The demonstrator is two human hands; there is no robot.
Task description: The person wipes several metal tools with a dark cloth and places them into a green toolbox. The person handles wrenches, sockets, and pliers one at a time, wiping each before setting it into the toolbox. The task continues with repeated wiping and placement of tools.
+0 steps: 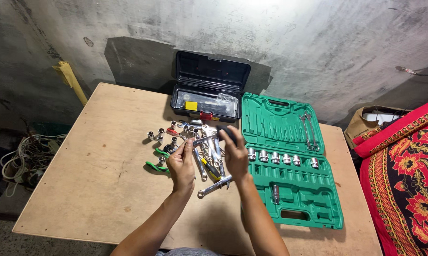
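Over a wooden bench [105,180], the left hand [181,166] and right hand [234,152] together grip a ratchet wrench [213,137], the right closed on its black handle. Beneath lies a pile of loose tools [199,151]; a green socket case [289,166] sits open to the right.

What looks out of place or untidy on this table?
Many tools lie loose in a pile on the table, outside the open green case. Its socket row is filled, but most other slots are empty. Both hands, left and right, hold a ratchet handle above the pile.
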